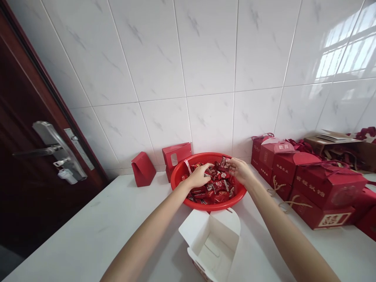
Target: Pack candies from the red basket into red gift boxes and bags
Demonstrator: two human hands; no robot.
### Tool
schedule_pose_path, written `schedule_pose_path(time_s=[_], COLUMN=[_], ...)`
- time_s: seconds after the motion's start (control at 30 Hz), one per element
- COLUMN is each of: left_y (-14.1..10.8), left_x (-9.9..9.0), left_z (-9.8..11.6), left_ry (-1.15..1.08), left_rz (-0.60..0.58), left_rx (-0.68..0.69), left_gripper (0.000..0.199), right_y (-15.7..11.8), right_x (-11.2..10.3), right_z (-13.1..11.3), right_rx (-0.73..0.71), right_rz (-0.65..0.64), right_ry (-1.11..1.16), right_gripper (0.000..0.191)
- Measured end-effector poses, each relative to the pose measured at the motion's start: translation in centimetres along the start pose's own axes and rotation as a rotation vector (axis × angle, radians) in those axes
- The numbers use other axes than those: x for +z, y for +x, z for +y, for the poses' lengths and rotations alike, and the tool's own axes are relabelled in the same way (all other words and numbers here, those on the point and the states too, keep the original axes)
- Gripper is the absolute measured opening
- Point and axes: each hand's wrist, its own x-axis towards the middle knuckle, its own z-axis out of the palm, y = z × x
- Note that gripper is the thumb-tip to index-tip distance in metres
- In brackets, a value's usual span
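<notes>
Right hand [240, 170] is gripping a dark red packet [223, 164] in its fingers, long axis lying roughly sideways. Left hand [200, 176] is spreading curved fingers over wrapped sweets [219, 186].

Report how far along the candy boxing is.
Closed red gift boxes on the right look done. The right hand holds a wrapped candy; the left hand is in the red plastic basket. Apparently left: filling and closing the empty white-lined box.
</notes>
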Motion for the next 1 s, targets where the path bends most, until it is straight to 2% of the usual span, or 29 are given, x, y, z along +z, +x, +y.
schedule_pose_path(time_s=[0.17,0.27,0.37,0.43,0.57,0.7,0.87,1.0], left_y=[0.1,0.6,1.7,2.7,4.6,5.2,4.7,4.7], left_x=[-0.2,-0.5,-0.8,-0.8,-0.5,0.3,0.7,1.0], left_z=[-0.3,-0.6,-0.6,-0.3,0.4,0.8,0.4,0.1], left_ry=[0.068,0.033,-0.106,-0.229,-0.517,-0.628,-0.644,-0.615], left_rz=[0.027,0.049,0.098,0.116,0.082,0.124,0.094,0.123], left_rx=[-0.044,-0.054,-0.051,-0.098,-0.183,-0.129,-0.093,-0.068], left_gripper=[0.055,0.055,0.057,0.058,0.058,0.056,0.054,0.048], right_y=[0.7,0.8,0.4,0.0,-0.6,-0.5,-0.3,-0.4], right_x=[-0.4,-0.5,-0.3,-0.1,0.3,0.3,0.2,0.2], right_z=[0.2,0.3,0.2,0.1,-0.1,-0.2,-0.1,-0.2], right_rx=[-0.017,-0.018,-0.022,-0.022,-0.028,-0.036,-0.017,0.004], right_rz=[0.039,0.054,0.046,0.034,0.026,0.045,0.016,-0.024], right_ry=[0.05,0.071,0.076,0.067,0.05,0.046,0.034,0.018], right_gripper=[0.023,0.02,0.018,0.019,0.026,0.03,0.033,0.035])
